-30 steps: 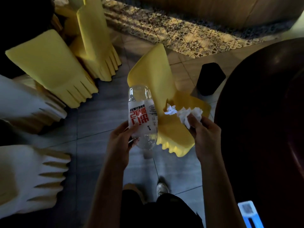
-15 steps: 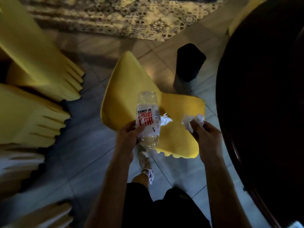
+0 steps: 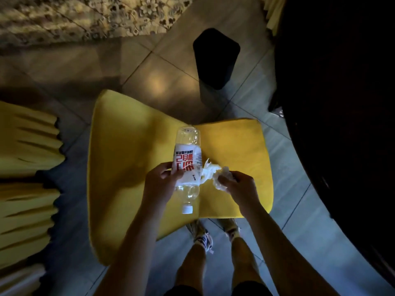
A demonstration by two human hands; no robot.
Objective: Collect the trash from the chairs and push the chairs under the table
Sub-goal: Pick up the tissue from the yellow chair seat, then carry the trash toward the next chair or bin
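Bottle [image 3: 187, 165], cap down, sits in the left hand [image 3: 159, 184], fingers curled round it; right hand [image 3: 239, 189] pinches tissue [image 3: 221, 180]; both above the chair [image 3: 235, 146], likely clearing it for pushing in

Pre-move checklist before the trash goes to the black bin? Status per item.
1. Left hand grip on bottle: ok, fingers wrap the label.
2. Bottle cap on: ok.
3. Right hand grip on crumpled tissue: ok.
4. Second tissue beside bottle, held or lying on seat: cannot tell.
5. Black bin beyond chair, mouth open: cannot tell, too dark.
6. Chair under table: not ok, stands out beside it.
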